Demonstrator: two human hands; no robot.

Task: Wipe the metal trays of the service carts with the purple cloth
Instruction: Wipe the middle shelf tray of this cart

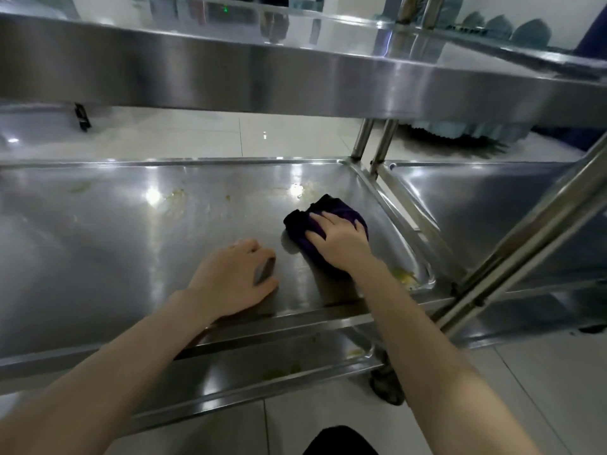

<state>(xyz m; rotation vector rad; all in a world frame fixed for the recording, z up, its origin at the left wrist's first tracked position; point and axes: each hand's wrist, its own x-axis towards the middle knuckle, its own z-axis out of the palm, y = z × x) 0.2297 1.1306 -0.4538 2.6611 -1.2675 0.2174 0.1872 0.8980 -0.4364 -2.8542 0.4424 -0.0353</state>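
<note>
Your right grip [341, 239] only presses flat-fingered on the purple cloth [305, 228] near the tray's [164, 244] right end, left grip [230, 277] resting empty, so it may slip and smear the yellow residue [405, 277].

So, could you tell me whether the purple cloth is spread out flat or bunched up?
Bunched up: the purple cloth sits as a thick wad under the right hand on the tray.
</note>
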